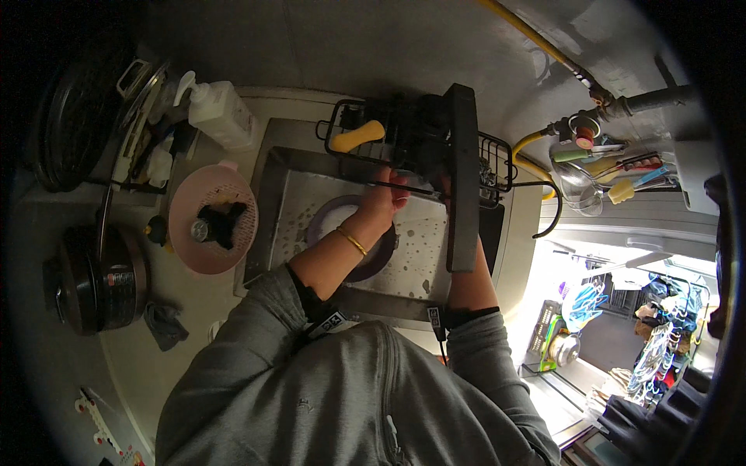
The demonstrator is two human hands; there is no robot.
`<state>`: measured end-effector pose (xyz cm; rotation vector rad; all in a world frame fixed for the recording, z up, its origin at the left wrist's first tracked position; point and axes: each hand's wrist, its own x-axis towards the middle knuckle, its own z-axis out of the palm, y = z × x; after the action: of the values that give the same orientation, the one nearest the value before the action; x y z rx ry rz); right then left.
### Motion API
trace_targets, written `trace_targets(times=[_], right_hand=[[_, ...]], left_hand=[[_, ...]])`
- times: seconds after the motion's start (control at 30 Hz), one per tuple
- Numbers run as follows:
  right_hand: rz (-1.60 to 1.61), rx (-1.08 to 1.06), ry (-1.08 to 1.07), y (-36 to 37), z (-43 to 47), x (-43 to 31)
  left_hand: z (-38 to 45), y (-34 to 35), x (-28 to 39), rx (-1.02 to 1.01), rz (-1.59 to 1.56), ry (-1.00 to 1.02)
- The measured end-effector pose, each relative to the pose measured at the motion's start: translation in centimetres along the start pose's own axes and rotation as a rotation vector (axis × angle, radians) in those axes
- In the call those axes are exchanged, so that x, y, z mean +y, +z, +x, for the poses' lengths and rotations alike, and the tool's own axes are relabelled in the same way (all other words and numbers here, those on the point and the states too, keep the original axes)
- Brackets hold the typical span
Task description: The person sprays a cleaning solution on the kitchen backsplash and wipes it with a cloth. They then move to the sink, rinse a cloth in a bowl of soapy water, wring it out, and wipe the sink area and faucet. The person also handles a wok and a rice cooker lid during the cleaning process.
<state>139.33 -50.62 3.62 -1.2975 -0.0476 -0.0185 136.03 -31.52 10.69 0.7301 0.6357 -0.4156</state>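
My left hand [382,201], with a gold bangle on its wrist, reaches over a stainless steel sink [425,256]. Its fingers are curled below the front of a black wire rack [355,154]; whether they hold anything is unclear. A flat black bar [463,175], possibly part of the tap, covers most of my right hand, while my right forearm [471,288] shows below it. Beneath my left hand, a round dark-rimmed basin [379,262] with whitish contents sits in the sink. A yellow sponge [358,136] lies at the rack's left end.
On the left counter are a pink colander [183,244] holding dark items, a white pump bottle [224,113], a dark electric cooker [113,279] and a grey cloth [165,326]. Strainers and utensils [583,180] hang at right, by a yellow gas hose [527,143]. A black hook [556,209] juts out.
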Motion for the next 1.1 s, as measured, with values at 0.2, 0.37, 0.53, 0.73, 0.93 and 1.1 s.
trace_targets(times=[0.2,0.37,0.53,0.73,0.93,1.1], right_hand=[[-1.08,0.052,-0.281,4.5,1.3,-2.8],[-1.177,0.128,-0.171,9.8,1.8,-5.0],[-1.227,0.141,-0.148,10.6,2.0,-5.3],[-1.114,0.314,-0.129,6.2,3.0,-0.9],[-0.932,0.175,-0.266,2.3,3.5,1.8],[-0.905,0.261,-0.274,5.2,1.7,1.3]], left_hand=[[0.2,-1.3,0.9,-0.145,0.089,-0.005],[0.0,-2.1,2.0,-0.264,0.15,-0.04],[0.2,-2.4,2.2,-0.272,0.16,-0.07],[0.1,-2.0,2.8,-0.205,0.149,-0.133],[0.4,-2.3,3.0,-0.276,0.194,-0.144],[0.7,-2.6,2.3,-0.284,0.181,-0.123]])
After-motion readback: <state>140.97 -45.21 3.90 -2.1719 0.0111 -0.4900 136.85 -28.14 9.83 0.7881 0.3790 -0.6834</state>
